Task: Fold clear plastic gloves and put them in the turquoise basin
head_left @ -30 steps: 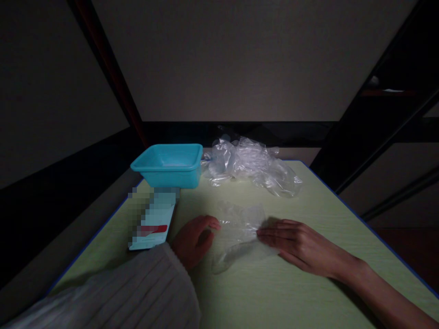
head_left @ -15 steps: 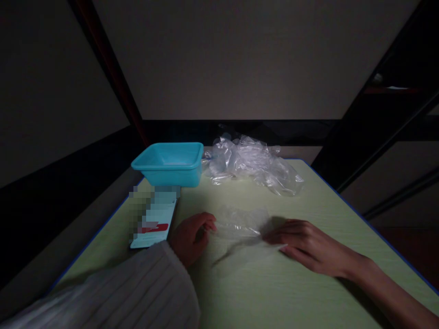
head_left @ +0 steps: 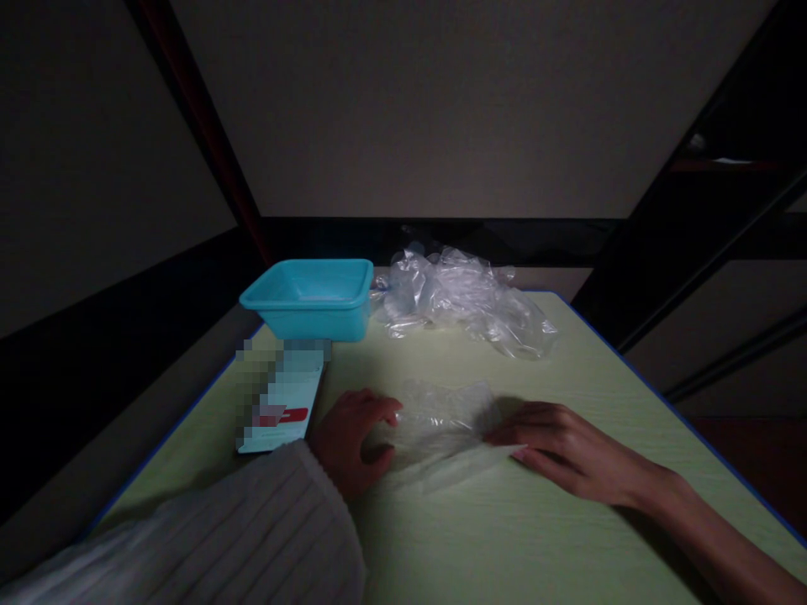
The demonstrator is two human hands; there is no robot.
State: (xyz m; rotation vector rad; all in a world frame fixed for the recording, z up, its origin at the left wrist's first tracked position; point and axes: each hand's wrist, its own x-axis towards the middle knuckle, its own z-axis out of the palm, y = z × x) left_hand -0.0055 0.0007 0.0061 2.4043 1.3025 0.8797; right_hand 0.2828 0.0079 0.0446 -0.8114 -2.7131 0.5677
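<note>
A thin clear plastic bag (head_left: 445, 412) lies partly flattened on the light green table, a loose flap of it along its near side. My right hand (head_left: 555, 445) rests at the bag's right end, thumb and fingers closed on its edge. At the left end is my left hand (head_left: 353, 441), its thumb and index finger apart, with the fingertips beside or just touching the film. A light ribbed sleeve covers the left forearm.
A blue plastic basin (head_left: 308, 323) stands at the back left. In front of it lies a phone (head_left: 287, 412) with its screen lit and partly pixelated. Crumpled clear plastic bags (head_left: 463, 294) are heaped at the back of the table (head_left: 504, 546). A wall rises behind.
The thumb and index finger of my left hand have moved apart. The bag's near flap has spread flatter and its dark crease is gone. My right hand stays in place.
</note>
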